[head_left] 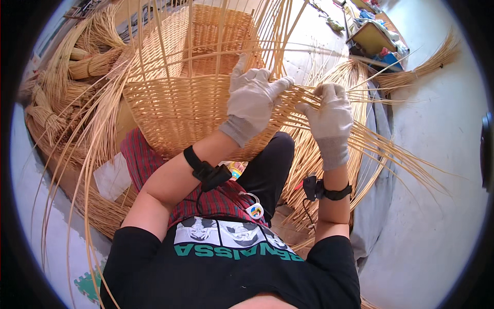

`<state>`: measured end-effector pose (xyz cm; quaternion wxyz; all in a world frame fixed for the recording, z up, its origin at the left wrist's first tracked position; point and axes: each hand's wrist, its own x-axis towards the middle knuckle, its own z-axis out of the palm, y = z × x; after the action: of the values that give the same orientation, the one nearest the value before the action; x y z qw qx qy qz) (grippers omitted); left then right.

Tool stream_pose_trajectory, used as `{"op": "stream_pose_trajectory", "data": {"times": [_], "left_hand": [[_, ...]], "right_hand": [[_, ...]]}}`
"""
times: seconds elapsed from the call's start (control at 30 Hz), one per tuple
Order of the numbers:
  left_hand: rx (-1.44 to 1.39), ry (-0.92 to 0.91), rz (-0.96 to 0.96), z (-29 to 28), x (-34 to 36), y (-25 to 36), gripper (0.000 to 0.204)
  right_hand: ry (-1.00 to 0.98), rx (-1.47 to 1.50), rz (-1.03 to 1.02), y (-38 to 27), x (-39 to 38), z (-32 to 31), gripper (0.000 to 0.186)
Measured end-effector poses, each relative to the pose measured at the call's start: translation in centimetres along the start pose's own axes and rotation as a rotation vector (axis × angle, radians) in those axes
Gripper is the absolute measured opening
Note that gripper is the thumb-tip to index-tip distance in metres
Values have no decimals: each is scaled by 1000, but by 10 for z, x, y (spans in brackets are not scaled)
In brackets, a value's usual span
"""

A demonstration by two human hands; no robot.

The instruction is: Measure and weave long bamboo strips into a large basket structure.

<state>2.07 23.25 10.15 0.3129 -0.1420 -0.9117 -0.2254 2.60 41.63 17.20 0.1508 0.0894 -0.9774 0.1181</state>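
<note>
A half-woven wicker basket of pale tan strands tilts over my lap, its upright stakes rising from the woven wall. My left hand, in a whitish knit glove, grips the upper edge near the right corner. One finger sticks up, the others bend over the edge with their tips hidden, and the thumb reaches right along the weave. Just right of the corner, my gloved right hand is closed on thin wicker strands. Their loose ends fan out beyond it to the right.
Bundles of wicker lie at the left, with long strands trailing toward me. More loose strands spread beside my right knee. Another bundle lies at the far right, near a cluttered low table. Grey cloth lies on the floor.
</note>
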Motion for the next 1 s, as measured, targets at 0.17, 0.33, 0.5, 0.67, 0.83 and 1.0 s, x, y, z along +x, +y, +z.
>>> {"op": "stream_pose_trajectory", "data": {"times": [0.17,0.33,0.5,0.67,0.83,1.0], "left_hand": [[124,32,76,10,-4,-7,38],[174,-67,104,9,-1,-5,29],[-1,138,313,-35,-16,-22,33],[-656,107,-342,-110,-120,-123,24],[-718,632,-527,-132,-161,-193,25],[-1219,768,-456,-137,-162,-190,16]], "right_hand": [[305,-253,-401,16,0,42,66],[230,-117,-172,20,-10,65,64],[159,-46,-218,23,-3,54,64],[566,235,-159,-16,-30,58,44],[99,547,-574,-154,-69,93,21],[-28,578,-833,-278,-85,88,31]]}}
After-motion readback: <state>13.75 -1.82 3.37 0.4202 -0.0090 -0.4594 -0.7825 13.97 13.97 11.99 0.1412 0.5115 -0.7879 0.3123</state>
